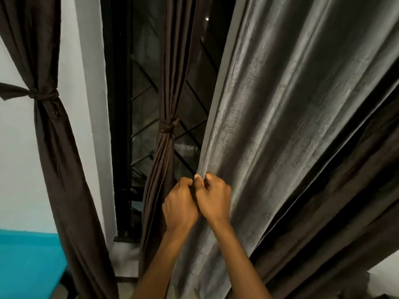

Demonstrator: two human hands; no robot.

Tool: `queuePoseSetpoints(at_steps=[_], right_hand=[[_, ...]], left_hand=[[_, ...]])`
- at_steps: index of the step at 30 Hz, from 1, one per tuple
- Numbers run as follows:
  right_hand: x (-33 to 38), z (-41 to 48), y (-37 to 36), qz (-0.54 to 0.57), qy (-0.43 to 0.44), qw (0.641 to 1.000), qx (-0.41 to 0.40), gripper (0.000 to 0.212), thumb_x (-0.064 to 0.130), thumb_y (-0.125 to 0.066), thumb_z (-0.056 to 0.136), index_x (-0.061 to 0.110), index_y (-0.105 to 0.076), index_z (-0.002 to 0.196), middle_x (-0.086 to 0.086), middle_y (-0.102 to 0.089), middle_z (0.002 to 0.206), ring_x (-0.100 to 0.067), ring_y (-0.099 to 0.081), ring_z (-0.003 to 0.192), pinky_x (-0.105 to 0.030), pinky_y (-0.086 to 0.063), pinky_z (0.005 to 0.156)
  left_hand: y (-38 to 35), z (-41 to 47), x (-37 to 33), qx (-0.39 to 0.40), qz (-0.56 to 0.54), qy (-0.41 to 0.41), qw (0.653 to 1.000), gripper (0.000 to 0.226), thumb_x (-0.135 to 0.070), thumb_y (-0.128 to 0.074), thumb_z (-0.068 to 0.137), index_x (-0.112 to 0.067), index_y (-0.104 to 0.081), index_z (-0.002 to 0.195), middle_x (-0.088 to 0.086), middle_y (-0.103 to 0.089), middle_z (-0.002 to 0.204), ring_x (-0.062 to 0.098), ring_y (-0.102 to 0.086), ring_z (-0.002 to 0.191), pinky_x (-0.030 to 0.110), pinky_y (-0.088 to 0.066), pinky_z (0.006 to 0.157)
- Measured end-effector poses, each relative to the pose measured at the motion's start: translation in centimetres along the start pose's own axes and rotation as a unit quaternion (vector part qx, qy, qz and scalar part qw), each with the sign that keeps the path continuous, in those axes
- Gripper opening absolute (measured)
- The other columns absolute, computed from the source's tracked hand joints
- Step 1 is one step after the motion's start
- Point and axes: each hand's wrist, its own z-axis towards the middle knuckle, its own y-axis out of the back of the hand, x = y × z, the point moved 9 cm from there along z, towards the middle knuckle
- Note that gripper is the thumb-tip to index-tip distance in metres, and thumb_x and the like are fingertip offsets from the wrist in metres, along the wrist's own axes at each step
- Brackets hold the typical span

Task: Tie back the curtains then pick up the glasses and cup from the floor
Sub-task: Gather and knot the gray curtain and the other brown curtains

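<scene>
**A:** Where are the hands?

**B:** Both sit low in the centre of the frame, side by side and touching. The left hand (180,205) has its fingers curled tight round the edge of the grey curtain (280,126). The right hand (216,199) pinches the same edge just beside it, thumb pointing up along the hem.

**A:** So neither hand is spread?

**B:** No, both are closed on that cloth. The forearms come up from the bottom edge of the frame.

**A:** And the grey curtain itself?

**B:** It fills the right half of the frame, hanging loose in long folds that fan from the upper right down towards the hands. Dark brown fabric lies against it along the lower right.

**A:** What about the other curtains?

**B:** The middle curtain (170,72), dark brown, hangs in the centre in front of the window grille (144,91). A knotted tie (167,127) gathers it at about mid-height, just above and left of the hands. The left curtain (54,147), also dark brown, runs down the left side of the frame against the white wall (17,158). It is cinched by a second tie (43,96) in the upper left, one end sticking out towards the left edge.

**A:** Anything else?

**B:** A teal band (26,255) crosses the wall at the lower left. The glass behind the grille is dark.
</scene>
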Motion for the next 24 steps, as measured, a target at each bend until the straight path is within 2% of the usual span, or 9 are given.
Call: queuePoseSetpoints(at_steps=[2,7,9,14,17,19,20,22,24], right_hand=[[-0.2,-0.1,0.7,0.002,0.003,1.000,0.000,0.043,0.037,-0.061,0.097,0.017,-0.046,0.062,0.004,-0.051,0.056,-0.016,-0.054,0.059,-0.032,-0.038,0.053],[-1.4,-0.9,2.8,0.043,0.023,0.999,0.024,0.042,0.038,-0.062,0.098,0.014,-0.055,0.064,0.004,-0.056,0.055,-0.012,-0.056,0.057,-0.033,-0.045,0.054],[-1.3,-1.8,3.1,0.057,0.036,0.997,0.037,0.040,0.038,-0.062,0.098,0.014,-0.058,0.066,0.004,-0.058,0.056,-0.011,-0.057,0.056,-0.030,-0.045,0.053],[-2.0,-3.2,3.3,0.204,0.058,0.968,0.130,0.029,0.031,-0.064,0.099,0.033,-0.067,0.070,0.015,-0.067,0.066,0.000,-0.063,0.063,-0.018,-0.048,0.062],[-6.1,-3.0,6.2,0.190,-0.016,0.982,0.006,0.010,0.033,-0.067,0.097,0.029,-0.075,0.096,0.013,-0.069,0.092,-0.001,-0.065,0.081,-0.024,-0.054,0.076],[-8.3,-2.5,7.7,0.138,-0.057,0.987,-0.060,0.023,0.035,-0.069,0.095,0.019,-0.069,0.112,0.005,-0.063,0.108,-0.011,-0.063,0.094,-0.037,-0.056,0.086],[-8.8,-2.0,7.9,0.119,-0.067,0.989,-0.061,0.035,0.037,-0.070,0.093,0.016,-0.064,0.120,0.001,-0.060,0.116,-0.015,-0.061,0.102,-0.039,-0.055,0.090],[-8.6,-0.6,7.6,0.094,-0.077,0.992,-0.019,0.061,0.044,-0.074,0.089,0.012,-0.052,0.136,-0.003,-0.054,0.131,-0.019,-0.055,0.118,-0.035,-0.050,0.094],[-8.2,0.6,6.7,0.081,-0.070,0.994,0.019,0.068,0.045,-0.076,0.087,0.010,-0.049,0.139,-0.004,-0.055,0.134,-0.021,-0.055,0.121,-0.038,-0.051,0.095]], left_hand=[[-0.3,-0.9,-0.7,-0.009,0.011,0.002,1.000,0.017,-0.039,-0.053,0.100,-0.023,-0.058,0.106,-0.003,-0.070,0.100,0.024,-0.070,0.090,0.039,-0.053,0.069],[-0.7,-3.7,-2.5,-0.045,0.020,-0.002,0.999,0.030,-0.046,-0.041,0.096,-0.022,-0.059,0.101,-0.002,-0.070,0.085,0.024,-0.069,0.077,0.043,-0.056,0.065],[-0.3,-5.1,-2.5,-0.062,0.001,0.003,0.998,0.025,-0.043,-0.044,0.096,-0.023,-0.059,0.098,-0.003,-0.068,0.078,0.022,-0.067,0.072,0.043,-0.055,0.063],[1.4,-5.7,-1.9,-0.084,0.018,0.009,0.996,0.011,-0.035,-0.056,0.097,-0.026,-0.057,0.091,-0.001,-0.064,0.071,0.022,-0.061,0.065,0.037,-0.050,0.058],[3.0,-5.4,-0.8,-0.092,0.006,0.000,0.996,0.018,-0.038,-0.059,0.097,-0.027,-0.056,0.083,-0.005,-0.061,0.064,0.017,-0.059,0.060,0.035,-0.050,0.056],[3.9,-5.3,-0.2,-0.096,-0.010,0.004,0.995,0.020,-0.036,-0.062,0.097,-0.026,-0.057,0.080,-0.007,-0.059,0.061,0.013,-0.059,0.057,0.034,-0.050,0.054],[4.2,-5.2,0.1,-0.096,-0.019,0.007,0.995,0.021,-0.035,-0.063,0.097,-0.026,-0.058,0.080,-0.006,-0.059,0.060,0.012,-0.059,0.056,0.033,-0.050,0.054],[4.7,-4.8,0.8,-0.094,-0.037,0.015,0.995,0.020,-0.034,-0.064,0.097,-0.025,-0.059,0.079,-0.006,-0.061,0.061,0.012,-0.060,0.058,0.034,-0.051,0.057],[5.0,-4.4,1.4,-0.087,-0.047,0.022,0.995,0.020,-0.035,-0.065,0.096,-0.026,-0.060,0.079,-0.006,-0.062,0.063,0.013,-0.061,0.060,0.034,-0.052,0.058]])
